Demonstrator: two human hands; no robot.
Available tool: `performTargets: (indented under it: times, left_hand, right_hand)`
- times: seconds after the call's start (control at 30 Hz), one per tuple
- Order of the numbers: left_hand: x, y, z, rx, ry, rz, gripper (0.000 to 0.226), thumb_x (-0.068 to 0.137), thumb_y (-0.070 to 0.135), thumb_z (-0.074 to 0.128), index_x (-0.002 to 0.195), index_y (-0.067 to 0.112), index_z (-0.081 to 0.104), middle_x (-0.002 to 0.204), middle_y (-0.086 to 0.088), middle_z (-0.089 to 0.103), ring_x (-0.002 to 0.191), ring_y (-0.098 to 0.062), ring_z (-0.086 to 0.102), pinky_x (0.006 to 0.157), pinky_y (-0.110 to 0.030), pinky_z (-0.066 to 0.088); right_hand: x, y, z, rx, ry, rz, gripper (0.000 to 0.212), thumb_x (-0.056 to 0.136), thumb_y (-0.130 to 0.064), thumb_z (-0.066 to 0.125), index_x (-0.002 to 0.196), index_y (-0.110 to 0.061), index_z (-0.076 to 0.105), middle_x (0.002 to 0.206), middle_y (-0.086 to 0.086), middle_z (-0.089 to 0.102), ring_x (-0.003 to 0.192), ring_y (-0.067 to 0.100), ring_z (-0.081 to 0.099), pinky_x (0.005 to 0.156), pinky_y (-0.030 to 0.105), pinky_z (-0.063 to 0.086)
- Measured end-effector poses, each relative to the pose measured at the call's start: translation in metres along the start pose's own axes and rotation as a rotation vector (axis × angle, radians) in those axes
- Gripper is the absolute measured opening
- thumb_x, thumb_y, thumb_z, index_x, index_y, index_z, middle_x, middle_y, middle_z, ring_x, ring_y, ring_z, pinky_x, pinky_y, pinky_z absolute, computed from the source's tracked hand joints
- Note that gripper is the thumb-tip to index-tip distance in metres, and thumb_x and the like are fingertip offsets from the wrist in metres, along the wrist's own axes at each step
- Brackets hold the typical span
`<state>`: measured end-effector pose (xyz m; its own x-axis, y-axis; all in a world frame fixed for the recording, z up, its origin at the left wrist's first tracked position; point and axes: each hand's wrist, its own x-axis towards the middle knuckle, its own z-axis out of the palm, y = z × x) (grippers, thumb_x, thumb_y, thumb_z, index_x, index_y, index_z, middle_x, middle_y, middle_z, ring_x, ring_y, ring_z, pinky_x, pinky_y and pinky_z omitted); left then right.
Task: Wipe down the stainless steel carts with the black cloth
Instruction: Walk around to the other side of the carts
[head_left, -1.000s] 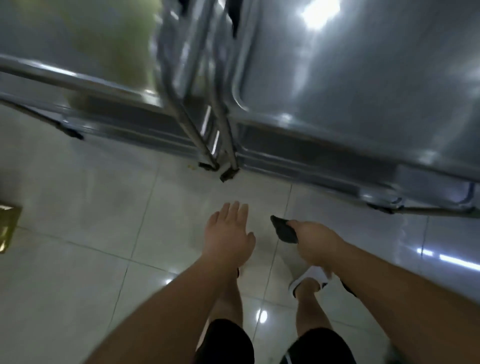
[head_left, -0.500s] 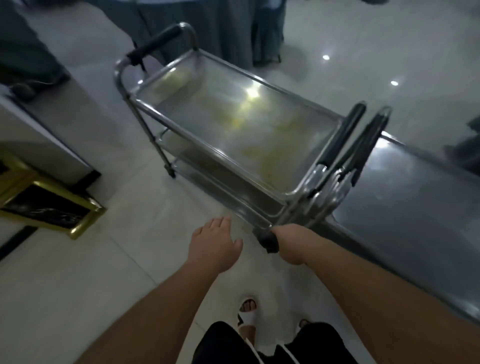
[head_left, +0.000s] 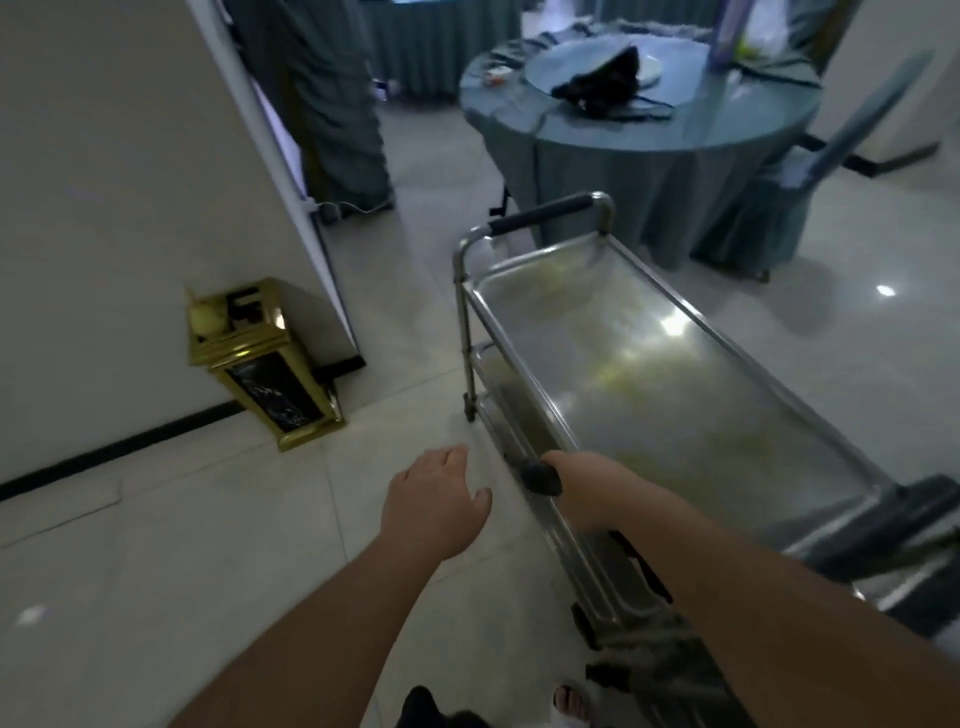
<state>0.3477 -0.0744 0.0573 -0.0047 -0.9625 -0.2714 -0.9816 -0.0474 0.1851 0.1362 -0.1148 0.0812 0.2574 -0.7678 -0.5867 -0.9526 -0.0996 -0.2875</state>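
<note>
**Cart swings lengthwise, cloth at its near rim**

Since half a second ago the stainless steel cart (head_left: 670, 379) has gone from lying across our view to running lengthwise away from us on the right, and the gold waste bin (head_left: 260, 364) has slid from the left edge toward the middle left, against the white wall (head_left: 104, 208). Our hands keep much the same pose as before.

Our right hand (head_left: 592, 486) grips the black cloth (head_left: 540, 475), its fingers curled round the wad so that only a dark lump shows at the front of the fist. The cloth sits at the near left rim of the cart's top tray; we cannot tell whether it touches the metal. The tray carries yellowish smears and a bright glare spot. A black-gripped handle (head_left: 540, 213) rises at the cart's far end, and lower shelves show under the left rim.

Our left hand (head_left: 434, 501) hangs over the tiled floor (head_left: 208, 545), just left of the cart, holding nothing; its fingers are loosely bent and close together, thumb out to the right.

A second cart's dark handle (head_left: 904, 519) shows at the right edge. Beyond stands a round table (head_left: 649, 156) under a blue-grey cloth, with a dark bag (head_left: 602, 83) on it and a covered chair (head_left: 769, 208) beside it.
</note>
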Motion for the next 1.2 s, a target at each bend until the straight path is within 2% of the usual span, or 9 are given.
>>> performTargets:
  times: [0.17, 0.27, 0.37, 0.53, 0.73, 0.83, 0.93, 1.03, 1.2]
  left_hand:
    - [0.018, -0.036, -0.022, -0.034, 0.044, -0.084, 0.075, 0.103, 0.061, 0.038, 0.167, 0.025, 0.023, 0.171, 0.000, 0.031, 0.156, -0.021, 0.028, 0.125, -0.043, 0.027]
    - [0.036, -0.064, -0.023, -0.063, 0.030, -0.135, 0.074, 0.104, 0.060, 0.037, 0.167, 0.025, 0.022, 0.171, 0.001, 0.029, 0.157, -0.020, 0.026, 0.125, -0.043, 0.025]
    - [0.068, -0.097, -0.024, -0.070, 0.003, -0.124, 0.074, 0.104, 0.060, 0.037, 0.167, 0.025, 0.020, 0.172, 0.002, 0.028, 0.158, -0.018, 0.023, 0.125, -0.041, 0.023]
    - [0.150, -0.163, -0.060, -0.022, 0.018, -0.026, 0.074, 0.105, 0.058, 0.038, 0.168, 0.025, 0.020, 0.173, 0.002, 0.026, 0.160, -0.019, 0.021, 0.127, -0.041, 0.021]
    - [0.237, -0.216, -0.099, 0.033, -0.032, 0.084, 0.075, 0.103, 0.060, 0.042, 0.167, 0.025, 0.024, 0.170, 0.002, 0.032, 0.157, -0.019, 0.028, 0.127, -0.041, 0.026]
    - [0.282, -0.214, -0.109, 0.052, -0.048, 0.154, 0.074, 0.103, 0.060, 0.041, 0.166, 0.026, 0.024, 0.169, 0.003, 0.034, 0.155, -0.018, 0.031, 0.123, -0.040, 0.027]
    - [0.327, -0.192, -0.118, 0.059, -0.070, 0.243, 0.074, 0.102, 0.060, 0.041, 0.166, 0.027, 0.024, 0.169, 0.004, 0.034, 0.156, -0.018, 0.029, 0.122, -0.041, 0.027]
    - [0.371, -0.161, -0.130, 0.064, -0.066, 0.331, 0.068, 0.100, 0.059, 0.043, 0.161, 0.028, 0.033, 0.161, 0.004, 0.043, 0.149, -0.017, 0.037, 0.118, -0.039, 0.031]
    - [0.440, -0.102, -0.152, 0.101, -0.047, 0.440, 0.066, 0.102, 0.055, 0.044, 0.161, 0.026, 0.034, 0.159, 0.003, 0.046, 0.146, -0.018, 0.042, 0.117, -0.040, 0.033]
  right_hand:
    - [0.045, -0.029, -0.032, -0.066, 0.003, -0.044, 0.044, 0.088, -0.013, 0.062, 0.130, -0.023, 0.054, 0.106, 0.002, 0.063, 0.094, 0.023, 0.062, 0.086, 0.040, 0.058]
    - [0.077, -0.052, -0.045, -0.106, -0.034, -0.087, 0.039, 0.089, -0.011, 0.062, 0.125, -0.024, 0.056, 0.105, 0.001, 0.063, 0.097, 0.022, 0.062, 0.091, 0.040, 0.057]
    - [0.119, -0.076, -0.056, -0.101, -0.060, -0.108, 0.037, 0.091, -0.010, 0.061, 0.125, -0.024, 0.058, 0.099, -0.003, 0.060, 0.094, 0.019, 0.061, 0.087, 0.034, 0.053]
    - [0.185, -0.123, -0.082, -0.044, -0.014, -0.031, 0.046, 0.092, -0.006, 0.058, 0.136, -0.022, 0.056, 0.120, 0.005, 0.064, 0.107, 0.024, 0.062, 0.090, 0.034, 0.052]
    - [0.230, -0.154, -0.114, 0.150, 0.093, 0.056, 0.036, 0.092, -0.009, 0.056, 0.123, -0.027, 0.059, 0.096, -0.006, 0.063, 0.089, 0.013, 0.062, 0.076, 0.029, 0.053]
    - [0.243, -0.150, -0.131, 0.188, 0.150, 0.116, 0.033, 0.092, -0.015, 0.059, 0.123, -0.028, 0.059, 0.102, -0.004, 0.065, 0.093, 0.018, 0.064, 0.084, 0.036, 0.056]
    - [0.257, -0.129, -0.148, 0.241, 0.199, 0.186, 0.036, 0.090, -0.009, 0.056, 0.122, -0.023, 0.059, 0.103, 0.000, 0.063, 0.092, 0.021, 0.061, 0.076, 0.029, 0.048]
    - [0.274, -0.103, -0.166, 0.267, 0.214, 0.264, 0.032, 0.092, -0.007, 0.056, 0.121, -0.019, 0.061, 0.107, 0.005, 0.066, 0.096, 0.023, 0.064, 0.080, 0.033, 0.053]
    - [0.306, -0.057, -0.199, 0.362, 0.244, 0.355, 0.031, 0.094, -0.009, 0.059, 0.121, -0.024, 0.060, 0.097, -0.002, 0.062, 0.091, 0.016, 0.061, 0.089, 0.036, 0.055]
